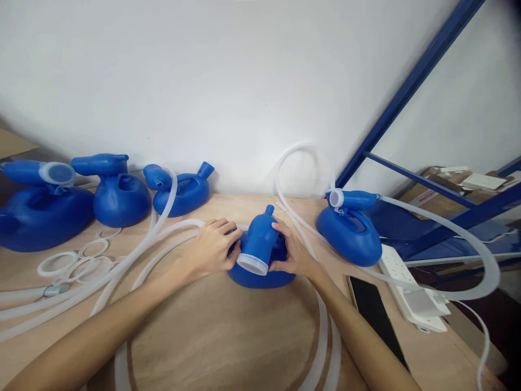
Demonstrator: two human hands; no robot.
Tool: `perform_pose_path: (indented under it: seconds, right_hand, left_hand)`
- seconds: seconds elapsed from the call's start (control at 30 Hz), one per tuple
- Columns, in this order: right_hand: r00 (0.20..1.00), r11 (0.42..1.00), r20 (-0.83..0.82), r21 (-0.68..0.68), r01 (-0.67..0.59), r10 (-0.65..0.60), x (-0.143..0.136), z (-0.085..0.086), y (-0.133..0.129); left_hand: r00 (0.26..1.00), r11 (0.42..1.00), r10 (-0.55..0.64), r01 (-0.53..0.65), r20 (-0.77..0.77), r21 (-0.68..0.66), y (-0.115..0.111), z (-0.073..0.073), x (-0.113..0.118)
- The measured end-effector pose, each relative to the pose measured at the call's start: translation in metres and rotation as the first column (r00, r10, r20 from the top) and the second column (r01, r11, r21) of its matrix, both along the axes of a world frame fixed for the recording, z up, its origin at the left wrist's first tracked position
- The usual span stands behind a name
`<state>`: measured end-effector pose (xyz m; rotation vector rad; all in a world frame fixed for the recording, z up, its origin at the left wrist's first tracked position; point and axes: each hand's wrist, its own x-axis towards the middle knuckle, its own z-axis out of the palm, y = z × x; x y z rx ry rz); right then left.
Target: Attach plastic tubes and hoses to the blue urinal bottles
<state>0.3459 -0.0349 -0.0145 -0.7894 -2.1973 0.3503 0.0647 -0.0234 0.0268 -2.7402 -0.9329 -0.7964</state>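
A blue plastic urinal bottle point(260, 279) lies on the table in front of me. On top of it sits a blue funnel-shaped head point(260, 236) with a white ring at its wide mouth, tilted toward me, its narrow spout pointing away. My left hand point(217, 244) curls around the left side of the bottle; the fingertips are partly hidden. My right hand point(295, 250) grips the right side of the head between thumb and fingers. How head and bottle join is hidden.
More blue urinal bottles stand at the left point(122, 201) and right point(352, 239). Clear tubing point(154, 233) loops across the table. White rings point(57, 263) lie at the left. To the right are a phone point(376, 312), a power strip point(401, 271) and a blue metal rack point(407, 92).
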Motion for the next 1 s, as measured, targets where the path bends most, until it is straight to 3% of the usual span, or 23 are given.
perform_pose_path:
  seconds: [0.27,0.63,0.87,1.0]
  right_hand:
    - [1.0,1.0,0.014,-0.027,0.007,-0.007,0.001,0.002,-0.002]
    - [0.999,0.999,0.031,-0.046,0.026,-0.024,0.001,0.006,-0.005]
    - [0.997,0.996,0.011,-0.046,0.071,-0.07,-0.003,0.007,-0.006]
    - [0.993,0.993,-0.012,-0.006,0.116,-0.116,-0.006,0.005,-0.005]
  left_hand:
    - [0.998,1.0,-0.018,0.018,0.067,0.003,-0.003,0.004,0.0]
    - [0.975,0.997,-0.065,0.057,0.212,0.044,-0.001,-0.007,-0.003]
    - [0.987,0.999,-0.029,0.023,0.155,0.036,0.003,-0.002,-0.004]
    - [0.998,0.995,0.005,-0.011,-0.062,-0.103,0.007,0.013,-0.019]
